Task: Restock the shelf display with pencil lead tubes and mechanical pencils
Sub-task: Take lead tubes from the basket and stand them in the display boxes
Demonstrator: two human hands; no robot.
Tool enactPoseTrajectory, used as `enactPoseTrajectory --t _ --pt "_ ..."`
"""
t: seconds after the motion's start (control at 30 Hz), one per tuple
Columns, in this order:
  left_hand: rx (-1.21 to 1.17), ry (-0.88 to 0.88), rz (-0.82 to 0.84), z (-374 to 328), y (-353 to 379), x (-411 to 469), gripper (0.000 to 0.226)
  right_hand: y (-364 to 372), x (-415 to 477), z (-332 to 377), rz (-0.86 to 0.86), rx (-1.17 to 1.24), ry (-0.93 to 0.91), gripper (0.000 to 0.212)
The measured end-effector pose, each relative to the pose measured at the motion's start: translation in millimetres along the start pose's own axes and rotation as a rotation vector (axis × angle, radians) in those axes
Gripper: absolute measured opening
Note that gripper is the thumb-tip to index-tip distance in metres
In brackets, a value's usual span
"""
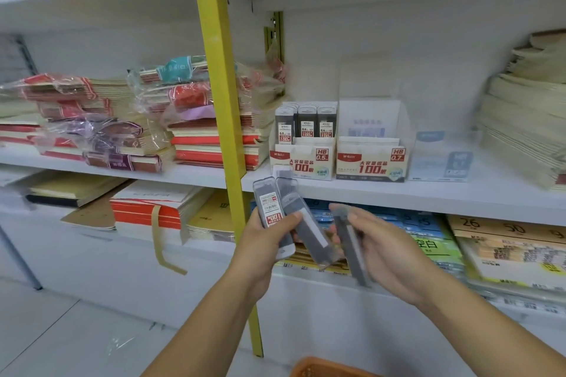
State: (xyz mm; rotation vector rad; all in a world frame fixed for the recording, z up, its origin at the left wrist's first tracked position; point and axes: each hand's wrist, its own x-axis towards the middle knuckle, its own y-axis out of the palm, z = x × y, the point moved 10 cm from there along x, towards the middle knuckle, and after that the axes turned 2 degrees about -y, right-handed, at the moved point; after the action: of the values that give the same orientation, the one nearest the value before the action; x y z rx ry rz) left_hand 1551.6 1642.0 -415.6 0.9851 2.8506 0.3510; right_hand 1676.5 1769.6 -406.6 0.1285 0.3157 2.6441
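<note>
Left hand gripped fan of lead tubes just below HB 0.5 display box. Right hand pinched single tube, below and right of box. Tubes likely light, stiff, slick plastic; best taken by long edges mid-length so none slip.

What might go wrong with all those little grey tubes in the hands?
The left hand grips several lead tubes fanned out, so one might slip out and drop. The HB 0.5 box and the HB 0.7 box stand side by side and look alike, so the single tube that the right hand holds might land in the wrong one.
</note>
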Motion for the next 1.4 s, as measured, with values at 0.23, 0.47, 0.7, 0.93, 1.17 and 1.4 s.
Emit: enactPoseTrajectory --t 0.23,0.47,0.7,0.93,1.17,1.4 --pt "0.102 -0.02 0.08 3.2 9.2 -6.8 0.043 -7.2 0.5 20.4 -0.11 0.001 -0.124 0.041" --pt "0.149 -0.014 0.102 0.0 13.2 -10.3 0.034 -2.3 -4.4 30.5 -0.218 -0.298 -0.198 0.029" --pt "0.122 0.141 -0.007 -41.9 -7.1 6.9 0.037 15.9 5.5 111.7 -0.218 -0.387 -0.398 0.019" --pt "0.052 0.256 -0.092 -74.5 -17.8 33.3 0.032 30.6 26.1 264.6 -0.359 -0.827 -0.885 0.034" --pt "0.002 0.264 -0.054 -73.5 7.7 52.0 0.034 5.3 94.8 262.1 -0.341 -1.201 -0.727 0.028" --pt "-0.006 0.271 -0.004 -65.9 22.0 60.8 0.036 -2.7 127.7 227.7 -0.225 -1.362 -0.556 0.015"
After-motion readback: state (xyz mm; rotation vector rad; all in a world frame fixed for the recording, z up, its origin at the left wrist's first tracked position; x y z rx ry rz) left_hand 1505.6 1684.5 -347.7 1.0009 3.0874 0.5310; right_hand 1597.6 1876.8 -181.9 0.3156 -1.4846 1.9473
